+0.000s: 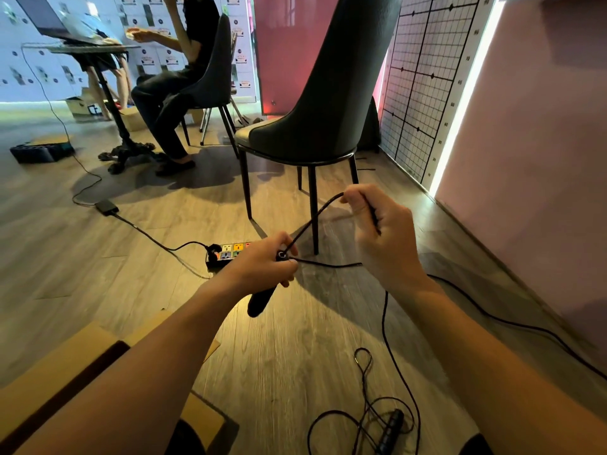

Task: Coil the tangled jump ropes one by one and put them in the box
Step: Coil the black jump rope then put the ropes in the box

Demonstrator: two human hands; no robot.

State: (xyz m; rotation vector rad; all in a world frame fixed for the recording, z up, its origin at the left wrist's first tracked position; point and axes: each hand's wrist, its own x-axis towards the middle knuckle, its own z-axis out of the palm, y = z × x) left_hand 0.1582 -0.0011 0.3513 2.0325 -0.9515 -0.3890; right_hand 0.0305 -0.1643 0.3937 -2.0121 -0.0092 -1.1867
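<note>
My left hand [267,259] grips a black jump-rope handle [261,300] whose lower end sticks out below my fist. From the handle's top a black rope [315,220] runs up to my right hand [382,238], which pinches it in a raised loop. A second strand leads back from my right hand toward the handle. The rope's slack drops past my right wrist to a tangled pile [364,408] on the floor, where another black handle [391,430] lies. An open cardboard box [65,366] sits at the lower left, mostly hidden by my left arm.
A dark chair [315,126] stands just beyond my hands. A power strip [226,254] with cables lies on the wooden floor to its left. Another person sits on a second chair [210,77] at a small table [92,50] at the back left. A wall runs along the right.
</note>
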